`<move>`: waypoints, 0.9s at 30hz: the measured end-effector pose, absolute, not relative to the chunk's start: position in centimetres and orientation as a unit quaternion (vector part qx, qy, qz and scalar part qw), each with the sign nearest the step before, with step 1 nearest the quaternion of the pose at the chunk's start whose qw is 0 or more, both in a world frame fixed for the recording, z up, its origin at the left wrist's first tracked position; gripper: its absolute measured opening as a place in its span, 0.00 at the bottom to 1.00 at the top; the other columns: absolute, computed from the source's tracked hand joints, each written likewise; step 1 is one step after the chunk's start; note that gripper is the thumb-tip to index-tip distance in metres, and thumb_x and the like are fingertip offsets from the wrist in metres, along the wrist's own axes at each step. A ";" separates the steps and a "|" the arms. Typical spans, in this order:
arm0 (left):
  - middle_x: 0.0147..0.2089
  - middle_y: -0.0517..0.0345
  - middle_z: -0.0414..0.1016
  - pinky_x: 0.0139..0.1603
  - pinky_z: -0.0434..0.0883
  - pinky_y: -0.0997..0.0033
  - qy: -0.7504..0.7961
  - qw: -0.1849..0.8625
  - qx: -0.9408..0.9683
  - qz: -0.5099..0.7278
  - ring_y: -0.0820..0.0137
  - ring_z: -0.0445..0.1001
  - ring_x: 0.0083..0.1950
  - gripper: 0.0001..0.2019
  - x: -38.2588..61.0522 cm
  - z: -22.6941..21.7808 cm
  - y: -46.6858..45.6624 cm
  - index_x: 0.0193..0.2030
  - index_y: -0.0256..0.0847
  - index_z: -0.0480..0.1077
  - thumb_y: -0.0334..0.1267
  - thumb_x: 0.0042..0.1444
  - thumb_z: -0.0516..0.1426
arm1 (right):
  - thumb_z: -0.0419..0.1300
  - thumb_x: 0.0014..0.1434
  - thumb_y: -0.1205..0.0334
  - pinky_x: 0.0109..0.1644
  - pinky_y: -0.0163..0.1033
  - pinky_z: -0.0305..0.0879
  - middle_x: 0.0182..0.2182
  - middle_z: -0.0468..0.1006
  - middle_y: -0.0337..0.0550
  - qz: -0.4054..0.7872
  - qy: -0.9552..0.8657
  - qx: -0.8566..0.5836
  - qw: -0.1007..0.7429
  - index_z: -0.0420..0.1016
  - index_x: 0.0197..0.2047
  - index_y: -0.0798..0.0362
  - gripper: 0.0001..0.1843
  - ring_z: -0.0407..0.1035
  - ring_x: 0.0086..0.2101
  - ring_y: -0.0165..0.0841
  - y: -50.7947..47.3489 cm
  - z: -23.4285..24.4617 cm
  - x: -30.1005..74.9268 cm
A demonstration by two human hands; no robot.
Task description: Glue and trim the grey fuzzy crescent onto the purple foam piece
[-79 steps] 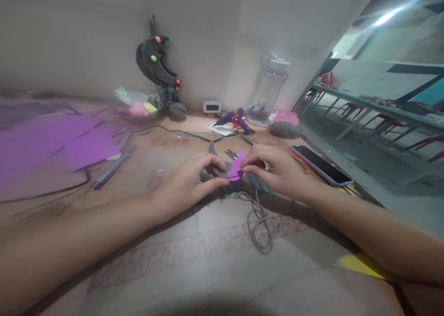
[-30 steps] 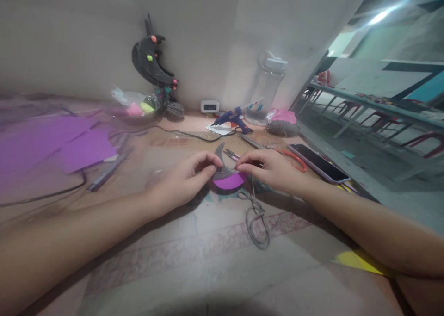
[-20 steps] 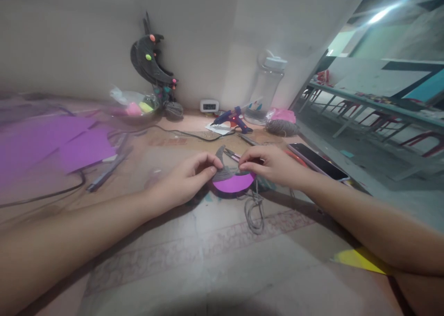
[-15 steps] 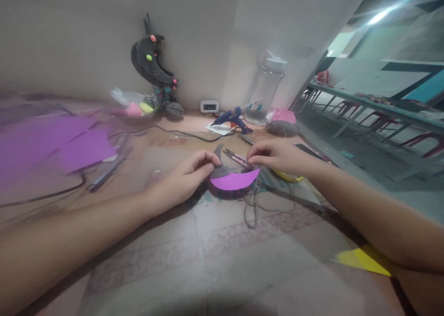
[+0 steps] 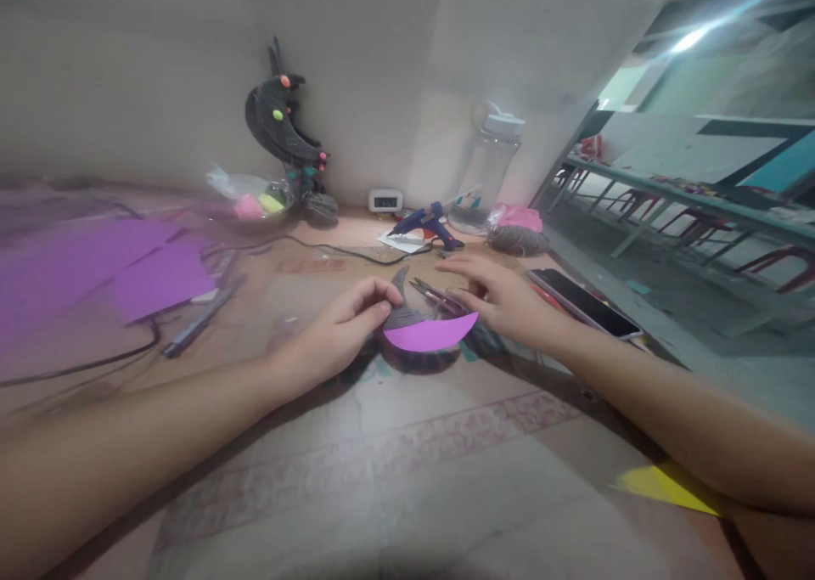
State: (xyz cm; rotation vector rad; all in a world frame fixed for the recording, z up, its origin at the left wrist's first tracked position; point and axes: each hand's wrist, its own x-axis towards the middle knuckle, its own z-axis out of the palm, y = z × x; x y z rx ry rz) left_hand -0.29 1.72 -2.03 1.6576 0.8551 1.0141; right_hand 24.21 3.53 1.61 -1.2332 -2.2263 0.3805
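Left hand (image 5: 350, 315): thumb and forefinger pinched on the grey-wound end of a purple crescent (image 5: 429, 335), dark shadow under it on the table (image 5: 382, 478); bare purple part points across toward the right hand (image 5: 500, 295). That hand: fingers parted from thumb, nothing seen in its grasp; thumb close to the crescent's far tip, contact cannot be told. Snips (image 5: 439, 296) lie between the hands, just past the crescent, rear end hard to make out by the right thumb.

Beyond both hands: blue glue gun (image 5: 428, 221), nose over a white card (image 5: 401, 242); small digital clock (image 5: 385, 199) behind, digits too blurred to read. Past the right hand: upright clear bottle (image 5: 489, 168), pale lid, contents unclear; beside its base a pink packet (image 5: 519, 216) and grey yarn (image 5: 519, 240). Past the left hand: clear container (image 5: 220, 216), bowl or bag, holding pink and yellow pieces, outline smeared.

Left of the left hand: overlapping purple sheets (image 5: 82, 261), blurred, cut off at the edge. Right of the right hand: phone (image 5: 584, 303), dark screen. Yellow piece (image 5: 668, 487) nearer the wearer, partly covered by right forearm
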 end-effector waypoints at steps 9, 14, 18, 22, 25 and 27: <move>0.47 0.55 0.68 0.51 0.64 0.63 0.357 0.395 0.721 0.444 0.67 0.67 0.49 0.07 -0.4 -2.5 1.9 0.49 0.43 0.63 0.38 0.66 0.49 | 0.59 0.61 0.58 0.23 0.31 0.58 0.32 0.76 0.39 0.559 -0.617 -0.384 0.399 0.73 0.53 0.51 0.17 0.64 0.20 0.22 0.0 -0.7 20.9; 0.49 0.54 0.69 0.52 0.64 0.62 0.358 0.378 0.737 0.431 0.66 0.67 0.51 0.08 -0.3 -2.4 1.7 0.50 0.43 0.62 0.38 0.66 0.49 | 0.62 0.59 0.56 0.21 0.29 0.53 0.22 0.69 0.31 0.567 -0.605 -0.392 0.399 0.75 0.44 0.52 0.12 0.59 0.18 0.20 0.6 -1.4 21.0; 0.50 0.54 0.69 0.52 0.64 0.62 0.362 0.380 0.733 0.433 0.66 0.68 0.51 0.09 -0.3 -2.4 1.6 0.51 0.43 0.62 0.38 0.66 0.49 | 0.65 0.56 0.55 0.22 0.30 0.55 0.22 0.71 0.32 0.549 -0.607 -0.410 0.403 0.74 0.40 0.53 0.12 0.59 0.18 0.21 0.9 -1.5 21.0; 0.51 0.54 0.69 0.53 0.64 0.63 0.367 0.377 0.728 0.439 0.66 0.68 0.52 0.10 -0.3 -2.6 1.8 0.51 0.44 0.62 0.39 0.65 0.50 | 0.65 0.54 0.53 0.21 0.30 0.56 0.21 0.71 0.32 0.541 -0.598 -0.424 0.411 0.73 0.37 0.53 0.13 0.61 0.17 0.22 1.3 -1.7 21.1; 0.50 0.54 0.69 0.53 0.64 0.63 0.369 0.375 0.727 0.441 0.66 0.68 0.51 0.10 -0.3 -2.6 1.8 0.51 0.44 0.62 0.40 0.65 0.50 | 0.65 0.53 0.51 0.19 0.30 0.54 0.19 0.69 0.33 0.525 -0.611 -0.446 0.389 0.73 0.33 0.54 0.14 0.61 0.16 0.24 1.5 -1.7 21.1; 0.49 0.55 0.69 0.52 0.64 0.64 0.373 0.375 0.727 0.437 0.66 0.68 0.50 0.09 -0.4 -2.4 1.7 0.50 0.43 0.63 0.40 0.65 0.50 | 0.65 0.52 0.49 0.17 0.30 0.52 0.18 0.68 0.32 0.517 -0.614 -0.460 0.379 0.71 0.31 0.54 0.16 0.59 0.16 0.24 1.6 -1.5 21.0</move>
